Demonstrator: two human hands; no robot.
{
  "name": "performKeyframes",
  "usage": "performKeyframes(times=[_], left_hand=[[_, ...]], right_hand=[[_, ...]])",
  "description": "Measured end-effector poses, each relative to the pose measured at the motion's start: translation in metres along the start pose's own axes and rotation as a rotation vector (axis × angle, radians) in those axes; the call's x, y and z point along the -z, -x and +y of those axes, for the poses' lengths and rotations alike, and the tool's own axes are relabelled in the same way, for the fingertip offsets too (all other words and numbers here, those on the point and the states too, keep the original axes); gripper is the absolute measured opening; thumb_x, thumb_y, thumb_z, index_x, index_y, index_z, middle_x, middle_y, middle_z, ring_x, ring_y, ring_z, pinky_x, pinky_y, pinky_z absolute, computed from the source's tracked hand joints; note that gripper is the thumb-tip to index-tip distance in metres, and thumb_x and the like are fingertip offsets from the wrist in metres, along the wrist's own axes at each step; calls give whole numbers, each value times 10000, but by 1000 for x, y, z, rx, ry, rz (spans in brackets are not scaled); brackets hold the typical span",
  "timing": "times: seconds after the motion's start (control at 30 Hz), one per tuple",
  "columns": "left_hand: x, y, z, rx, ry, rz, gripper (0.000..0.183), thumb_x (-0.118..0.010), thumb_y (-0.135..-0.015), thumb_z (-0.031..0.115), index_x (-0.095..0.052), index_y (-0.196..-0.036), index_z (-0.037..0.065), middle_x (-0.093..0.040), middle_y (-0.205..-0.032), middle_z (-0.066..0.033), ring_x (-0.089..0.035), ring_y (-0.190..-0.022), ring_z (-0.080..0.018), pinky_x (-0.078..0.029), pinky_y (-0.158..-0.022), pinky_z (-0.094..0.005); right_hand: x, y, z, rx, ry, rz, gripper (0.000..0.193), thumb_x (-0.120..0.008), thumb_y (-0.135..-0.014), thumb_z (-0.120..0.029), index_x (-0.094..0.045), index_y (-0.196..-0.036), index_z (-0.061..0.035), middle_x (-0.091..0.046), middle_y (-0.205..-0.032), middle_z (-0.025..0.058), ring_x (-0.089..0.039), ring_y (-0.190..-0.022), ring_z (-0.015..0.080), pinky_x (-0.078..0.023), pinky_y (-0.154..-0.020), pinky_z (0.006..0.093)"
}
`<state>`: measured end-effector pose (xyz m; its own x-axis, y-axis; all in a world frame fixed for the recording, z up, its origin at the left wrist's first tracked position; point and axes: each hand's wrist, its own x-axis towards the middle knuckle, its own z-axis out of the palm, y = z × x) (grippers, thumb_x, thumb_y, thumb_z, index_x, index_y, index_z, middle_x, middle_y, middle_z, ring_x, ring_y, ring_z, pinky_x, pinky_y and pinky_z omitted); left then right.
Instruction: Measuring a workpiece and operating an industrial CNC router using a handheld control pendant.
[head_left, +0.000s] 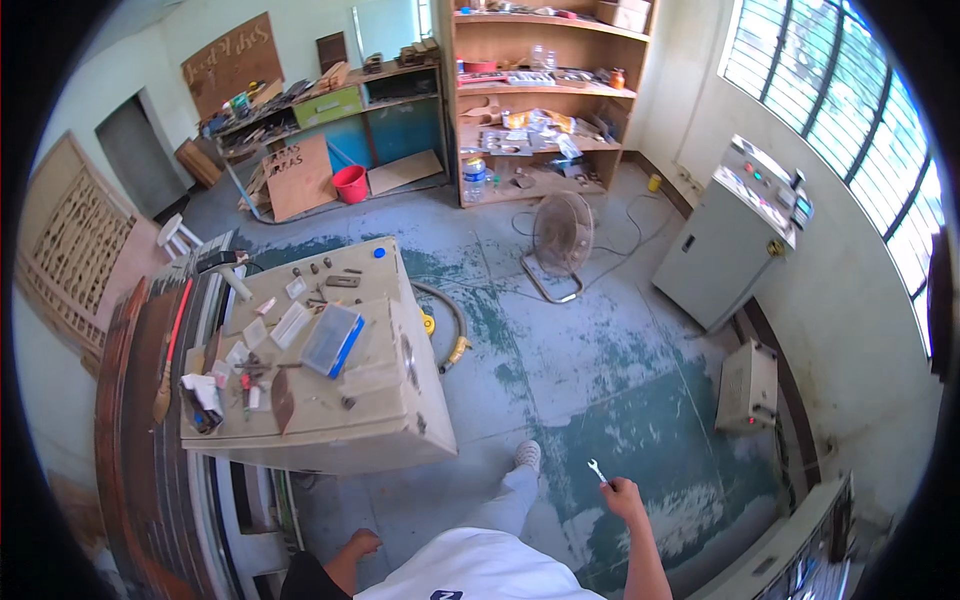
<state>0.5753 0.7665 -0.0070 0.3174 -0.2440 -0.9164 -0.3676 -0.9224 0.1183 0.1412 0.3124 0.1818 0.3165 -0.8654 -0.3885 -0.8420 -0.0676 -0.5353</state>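
Beyond the tabletop (330, 410), we see the tall wooden shelf unit (505, 42), set against the wall and loaded with mixed goods, presumably so they stay off the floor. The tabletop itself is the upper face of a beige metal box, and we judge it serves as a handy place to lay parts. Well to its right stands a grey control cabinet (705, 250), its sloping panel raised, likely so the buttons are easy to reach. Between the two, but farther off, a fan (563, 235) sits on the floor on its bent-tube stand, perhaps to cool whoever works here. On the tabletop lies a clear plastic case (332, 340) with a blue edge, probably there to store small pieces.

To the right of the tabletop and nearer us, our right hand (622, 497) has its grip closed round the handle of a wrench (595, 468), leaving the head sticking out ahead, which would keep that end usable. Our left hand (364, 541), just on the near side of the tabletop, hangs with curled fingers; we cannot tell whether its grip has anything inside.
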Motion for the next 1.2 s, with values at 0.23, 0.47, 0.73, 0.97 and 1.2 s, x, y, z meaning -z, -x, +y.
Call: performKeyframes(times=[0.23,0.47,0.73,0.97,1.2], left_hand=[[-61,-48,92,22,-59,-5,225,-633,-773,228,-681,-746,10,-693,-732,-103,-662,-642,-232,-523,-597,-352],[-23,-41,252,337,852,0,285,-603,-843,244,-623,-793,-36,-676,-798,-169,-667,-608,-230,-490,-449,-345],[63,-99,401,497,1245,37,254,-596,-850,243,-621,-829,-9,-668,-781,-145,-658,-609,-234,-550,-503,-350],[191,-135,546,428,1530,39,208,-579,-872,247,-601,-768,68,-644,-729,-79,-623,-604,-186,-483,-450,-332],[288,-206,625,612,1712,50,183,-633,-850,223,-638,-766,61,-637,-697,-71,-661,-637,-187,-512,-503,-321]], right_hand=[[50,-202,15,162,109,-7,324,-620,-838,-281,-648,-820,42,-607,-636,196,-636,-600,312,-485,-566,420],[118,-394,-44,-56,-16,-183,306,-603,-843,-274,-672,-796,20,-612,-595,163,-641,-542,282,-487,-508,406],[111,-623,-215,133,16,-445,265,-589,-871,-211,-644,-771,29,-541,-563,55,-530,-457,142,-423,-401,312],[98,-820,-387,385,133,-550,280,-603,-880,-227,-637,-785,35,-544,-578,54,-520,-466,137,-417,-407,308],[20,-976,-593,745,253,-673,267,-584,-891,-229,-625,-786,13,-526,-585,28,-490,-465,118,-387,-394,295]])
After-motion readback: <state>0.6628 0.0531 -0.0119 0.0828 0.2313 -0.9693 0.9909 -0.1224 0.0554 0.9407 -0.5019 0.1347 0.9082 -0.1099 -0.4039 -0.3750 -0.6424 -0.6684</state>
